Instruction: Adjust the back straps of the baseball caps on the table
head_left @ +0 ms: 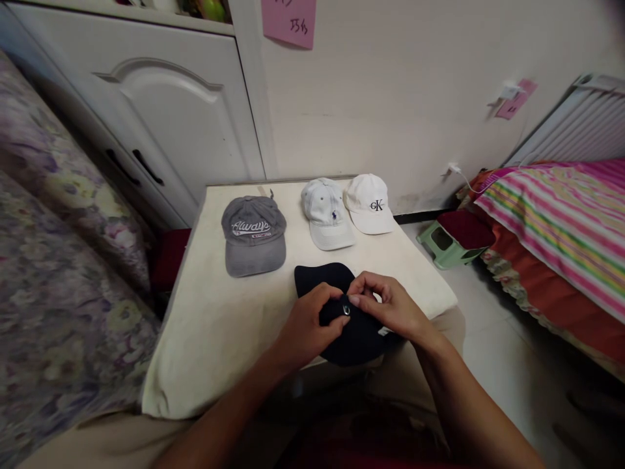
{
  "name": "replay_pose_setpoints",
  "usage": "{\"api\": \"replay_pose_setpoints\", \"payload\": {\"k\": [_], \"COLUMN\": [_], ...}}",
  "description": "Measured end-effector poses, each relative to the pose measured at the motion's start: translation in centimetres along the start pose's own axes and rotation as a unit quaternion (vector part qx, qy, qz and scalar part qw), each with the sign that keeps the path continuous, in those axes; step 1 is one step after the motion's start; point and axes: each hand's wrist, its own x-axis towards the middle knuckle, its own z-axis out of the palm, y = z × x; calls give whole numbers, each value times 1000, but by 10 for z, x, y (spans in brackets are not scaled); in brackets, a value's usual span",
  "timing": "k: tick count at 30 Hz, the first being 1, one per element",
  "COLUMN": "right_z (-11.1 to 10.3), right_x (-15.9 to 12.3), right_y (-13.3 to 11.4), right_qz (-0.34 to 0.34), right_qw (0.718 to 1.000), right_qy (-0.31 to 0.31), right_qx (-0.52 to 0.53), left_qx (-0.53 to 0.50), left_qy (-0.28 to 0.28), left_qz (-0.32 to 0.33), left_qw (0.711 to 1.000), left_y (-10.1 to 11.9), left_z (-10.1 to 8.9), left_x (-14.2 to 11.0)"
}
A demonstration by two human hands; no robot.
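Note:
A dark navy baseball cap (354, 342) lies at the near edge of the table, its brim pointing away to the left. On its back strap a small metal buckle (346, 309) shows between my hands. My left hand (312, 322) is closed on the strap, thumb and forefinger on either side of the buckle. My right hand (385, 303) pinches the strap just right of the buckle. Farther back sit a grey cap (254, 238) with "Always" lettering, a pale cap (327, 215) with a small navy emblem, and a white cap (370, 205) marked "CK".
The caps are on a cream-covered table (209, 352). A floral curtain (58, 273) hangs at the left, beside a white cabinet (161, 111). To the right stand a green stool (444, 244) with a dark red top and a bed with a striped cover (551, 215).

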Motion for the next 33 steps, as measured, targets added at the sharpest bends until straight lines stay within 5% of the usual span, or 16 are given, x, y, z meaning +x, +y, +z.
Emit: {"api": "replay_pose_setpoints", "payload": {"k": [33], "right_z": [8], "right_x": [-3], "right_y": [-6], "right_qz": [-8], "right_qw": [985], "right_qy": [23], "right_qx": [-172], "left_qx": [94], "left_qy": [1], "left_qz": [-5], "left_qw": [996], "left_y": [-2], "left_z": [7], "left_x": [-2]}}
